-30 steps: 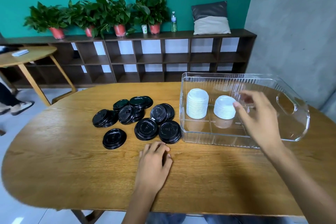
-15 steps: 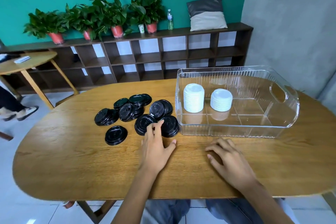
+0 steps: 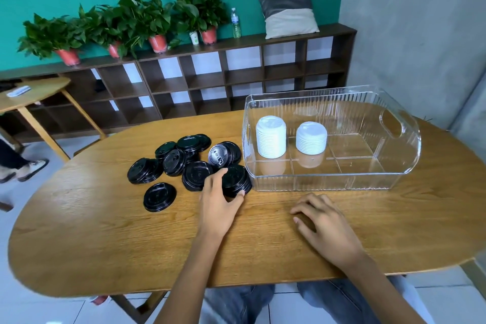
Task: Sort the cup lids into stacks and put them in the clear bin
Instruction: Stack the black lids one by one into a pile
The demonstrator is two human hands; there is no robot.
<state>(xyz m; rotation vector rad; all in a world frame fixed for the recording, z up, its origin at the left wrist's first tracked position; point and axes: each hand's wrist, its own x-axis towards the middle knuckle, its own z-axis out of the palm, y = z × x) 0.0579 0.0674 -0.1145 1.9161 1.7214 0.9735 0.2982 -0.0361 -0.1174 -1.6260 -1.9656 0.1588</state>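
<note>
Several black cup lids [image 3: 184, 160] lie scattered and partly piled on the wooden table [image 3: 105, 239], left of the clear bin [image 3: 394, 179]. Two stacks of white lids stand inside the bin's left part: a taller stack [image 3: 271, 137] and a shorter stack [image 3: 311, 138]. My left hand [image 3: 219, 201] grips a small stack of black lids [image 3: 236, 179] at the bin's near left corner, thumb at its near side and fingers at its left. My right hand [image 3: 326, 223] rests on the table in front of the bin, fingers loosely curled, holding nothing.
A single black lid [image 3: 159, 196] lies apart at the near left. The bin's right compartments hold nothing. Behind the table stands a low dark shelf [image 3: 210, 79] with potted plants, a bottle and a cushion. A second table [image 3: 34, 95] and a person's feet are at far left.
My right hand came out of the bin and down onto the table. My left hand moved forward from the table to the black lids and now grips the stack near the bin.
</note>
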